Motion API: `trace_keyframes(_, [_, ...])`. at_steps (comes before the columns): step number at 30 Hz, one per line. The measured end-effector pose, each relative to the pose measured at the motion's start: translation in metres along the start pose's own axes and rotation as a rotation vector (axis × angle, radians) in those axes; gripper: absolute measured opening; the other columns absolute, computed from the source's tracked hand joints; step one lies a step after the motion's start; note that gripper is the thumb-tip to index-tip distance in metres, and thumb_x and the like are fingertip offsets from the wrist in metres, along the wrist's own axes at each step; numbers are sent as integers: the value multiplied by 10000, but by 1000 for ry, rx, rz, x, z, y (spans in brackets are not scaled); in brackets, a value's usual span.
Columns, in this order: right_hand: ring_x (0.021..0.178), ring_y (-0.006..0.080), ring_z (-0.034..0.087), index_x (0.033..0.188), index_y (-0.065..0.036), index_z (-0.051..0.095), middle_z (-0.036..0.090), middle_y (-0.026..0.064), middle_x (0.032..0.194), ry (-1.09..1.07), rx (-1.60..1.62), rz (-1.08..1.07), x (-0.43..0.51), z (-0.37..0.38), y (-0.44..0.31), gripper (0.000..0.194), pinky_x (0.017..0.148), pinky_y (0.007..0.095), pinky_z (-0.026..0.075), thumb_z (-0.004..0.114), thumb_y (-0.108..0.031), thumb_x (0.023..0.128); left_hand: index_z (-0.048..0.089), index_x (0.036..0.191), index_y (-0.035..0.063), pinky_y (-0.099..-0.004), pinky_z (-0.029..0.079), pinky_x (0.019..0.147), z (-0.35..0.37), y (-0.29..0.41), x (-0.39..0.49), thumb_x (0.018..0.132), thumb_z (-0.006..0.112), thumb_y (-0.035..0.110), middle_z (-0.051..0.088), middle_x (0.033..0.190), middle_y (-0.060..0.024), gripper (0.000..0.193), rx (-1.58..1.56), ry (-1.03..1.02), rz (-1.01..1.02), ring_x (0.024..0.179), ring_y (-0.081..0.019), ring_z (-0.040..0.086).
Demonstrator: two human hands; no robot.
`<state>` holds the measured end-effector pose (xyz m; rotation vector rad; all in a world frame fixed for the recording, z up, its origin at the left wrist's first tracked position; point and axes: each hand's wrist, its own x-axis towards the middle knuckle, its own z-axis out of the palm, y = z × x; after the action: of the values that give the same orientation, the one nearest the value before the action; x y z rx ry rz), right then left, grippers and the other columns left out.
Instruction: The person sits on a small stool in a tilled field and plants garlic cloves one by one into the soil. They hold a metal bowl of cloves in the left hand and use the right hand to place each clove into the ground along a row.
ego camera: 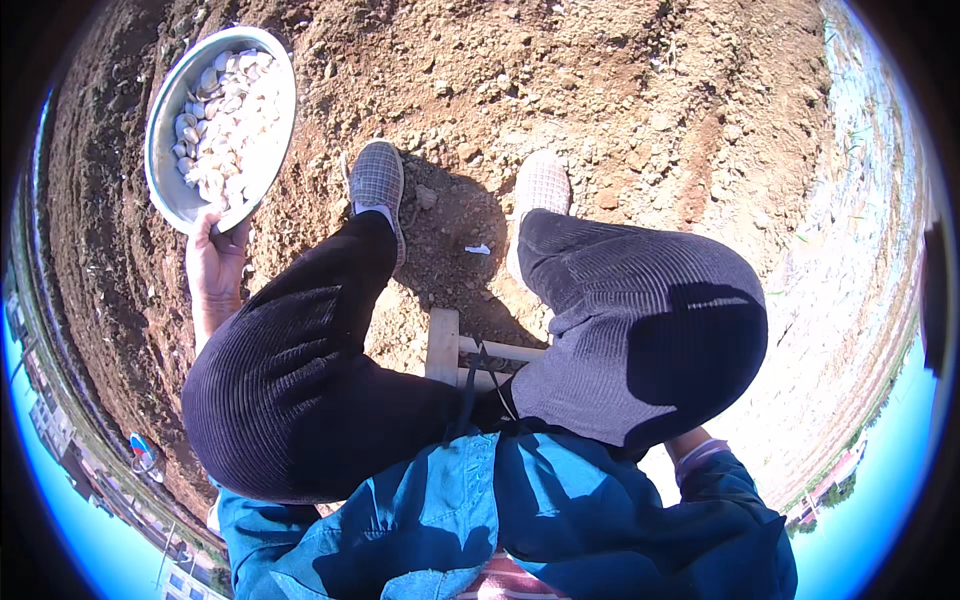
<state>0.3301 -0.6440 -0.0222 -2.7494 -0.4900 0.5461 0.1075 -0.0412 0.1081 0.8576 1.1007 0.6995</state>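
Note:
My left hand point(216, 251) grips the near rim of a pale metal basin point(166, 161), thumb over the edge. The basin is tilted and holds many garlic cloves point(225, 124), the right side washed out by sunlight. It is held out past my left knee, above brown soil. Only my right wrist point(686, 444) shows, beside my right thigh; that hand is hidden behind the leg. I sit with knees apart on a low wooden stool point(442, 341), mostly covered by my legs.
Loose, cloddy soil point(465, 67) spreads ahead, with furrows at left. My checked shoes point(376, 176) rest on it. Between them lies a white scrap point(478, 249). Pale, overexposed ground, perhaps plastic film point(862, 150), runs along the right. A red-and-blue object point(142, 450) stands behind at left.

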Motion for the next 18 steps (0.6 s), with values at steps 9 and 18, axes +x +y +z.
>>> trace_keyframes(9, [1254,355,423,1366,-162,428,444,182,1355,-169,53,296,-80,11,56,612,1054,495,308,641,-319,814,476,1229,-55,-413,549,873,-10,36,-69,840,528,123,644,1100,-179,431,-31,39,-131,954,-300,658])
trace_keyframes(18, [1236,357,438,1360,-164,432,459,184,1335,-113,145,356,-80,7,82,612,1040,493,321,645,-323,809,456,1256,-48,-439,500,937,19,30,-96,856,469,117,602,1177,-197,433,-103,-101,12,1019,-321,619])
